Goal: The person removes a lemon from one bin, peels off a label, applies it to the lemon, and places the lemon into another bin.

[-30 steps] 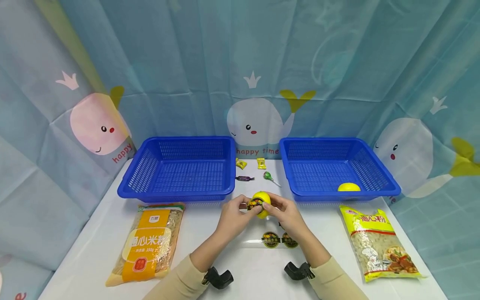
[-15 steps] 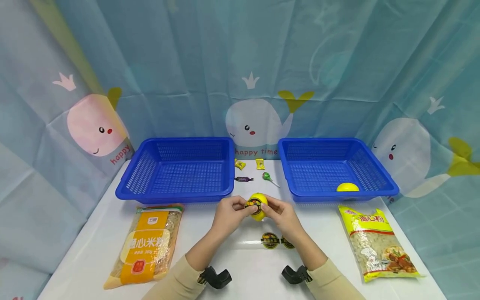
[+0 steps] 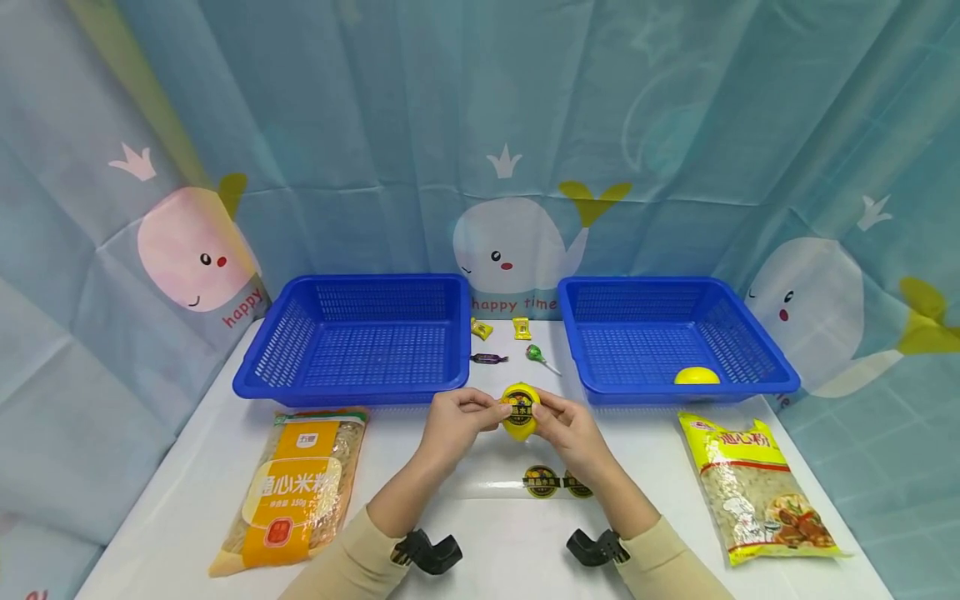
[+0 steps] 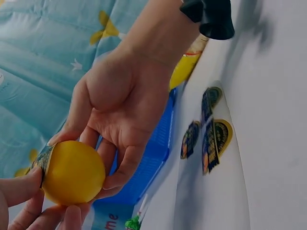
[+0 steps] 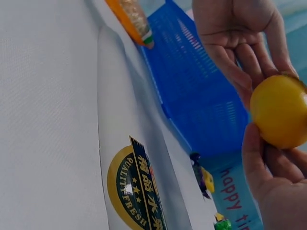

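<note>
A yellow lemon [image 3: 517, 433] with a round black-and-gold sticker [image 3: 519, 406] on its near face is held above the table. My left hand [image 3: 456, 423] grips it from the left, its thumb on the sticker's edge. From the right, my right hand [image 3: 573, 432] holds the lemon, thumb at the sticker's other edge. In the left wrist view the sticker [image 4: 44, 163] wraps along one side of the lemon [image 4: 76, 172]. The right wrist view shows the lemon's bare side [image 5: 280, 112] between both hands. Below lies a glossy sticker sheet [image 3: 483, 483] with several stickers, partly hidden by the right arm.
Two blue baskets stand behind: the left basket [image 3: 352, 393] and the right basket [image 3: 686, 393], which holds another lemon [image 3: 697, 376]. Between them lie yellow-wrapped candies [image 3: 522, 327], a purple candy [image 3: 489, 358] and a lollipop [image 3: 535, 353]. Pasta bags, one orange [image 3: 292, 492], one yellow [image 3: 757, 487], flank the hands.
The lemon has been turned so its sticker faces the head camera and its tip points down. My left thumb has shifted from across the sticker to its left edge.
</note>
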Tool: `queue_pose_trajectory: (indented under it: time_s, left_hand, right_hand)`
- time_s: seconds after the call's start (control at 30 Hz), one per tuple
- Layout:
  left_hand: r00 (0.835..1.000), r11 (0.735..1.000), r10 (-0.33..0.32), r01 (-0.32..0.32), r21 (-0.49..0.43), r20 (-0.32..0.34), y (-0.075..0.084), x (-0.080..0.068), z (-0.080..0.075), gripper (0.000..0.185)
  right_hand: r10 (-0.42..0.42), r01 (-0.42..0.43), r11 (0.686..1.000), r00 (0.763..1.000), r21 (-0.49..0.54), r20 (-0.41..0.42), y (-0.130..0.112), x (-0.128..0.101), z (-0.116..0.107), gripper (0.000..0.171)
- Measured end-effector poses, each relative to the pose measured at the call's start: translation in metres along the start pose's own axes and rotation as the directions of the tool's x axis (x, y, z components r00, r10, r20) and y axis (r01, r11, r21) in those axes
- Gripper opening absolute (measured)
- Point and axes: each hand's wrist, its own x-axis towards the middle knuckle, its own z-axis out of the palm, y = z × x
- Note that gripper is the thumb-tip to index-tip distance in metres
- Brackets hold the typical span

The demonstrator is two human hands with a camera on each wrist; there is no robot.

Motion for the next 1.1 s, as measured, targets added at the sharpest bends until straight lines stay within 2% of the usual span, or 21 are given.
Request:
queue_pose_trajectory:
  time_s: [0.07, 0.23, 0.47, 0.67, 0.8, 0.9, 1.1]
  left_hand:
    - [1.0, 0.999, -0.013, 0.014, -0.045, 0.008, 0.0, 0.001, 0.0, 0.028]
    - [0.999, 0.996, -0.03, 0.031, -0.086, 0.02, 0.0, 0.002, -0.001, 0.026]
    - [0.999, 0.988, -0.051, 0.053, -0.145, 0.019, -0.001, 0.003, -0.001, 0.022]
    - [0.998, 0.98, -0.037, 0.044, -0.194, 0.041, -0.005, 0.005, -0.003, 0.021]
    - [0.998, 0.983, -0.019, 0.029, -0.183, 0.055, -0.008, 0.005, -0.004, 0.024]
    - [0.999, 0.992, 0.018, -0.012, -0.127, 0.048, -0.008, 0.004, -0.001, 0.032]
    - [0.996, 0.995, 0.09, -0.09, -0.035, -0.004, -0.005, -0.001, 0.006, 0.041]
  right_hand:
    - [-0.019, 0.018, 0.999, 1.0, 0.045, 0.014, 0.0, 0.0, -0.001, 0.054]
    - [-0.051, 0.045, 0.994, 0.997, 0.104, 0.051, -0.002, -0.002, -0.003, 0.056]
    - [-0.02, 0.01, 0.988, 0.998, 0.154, 0.068, -0.006, -0.005, -0.004, 0.059]
    - [0.008, -0.017, 0.986, 0.998, 0.167, 0.057, -0.008, -0.006, -0.004, 0.058]
    - [0.051, -0.052, 0.992, 0.999, 0.119, 0.01, -0.013, -0.006, -0.003, 0.057]
    - [0.078, -0.077, 0.995, 0.997, 0.06, -0.013, -0.017, -0.005, -0.001, 0.057]
    - [0.068, -0.075, 0.989, 0.996, -0.127, -0.058, -0.024, -0.002, 0.008, 0.056]
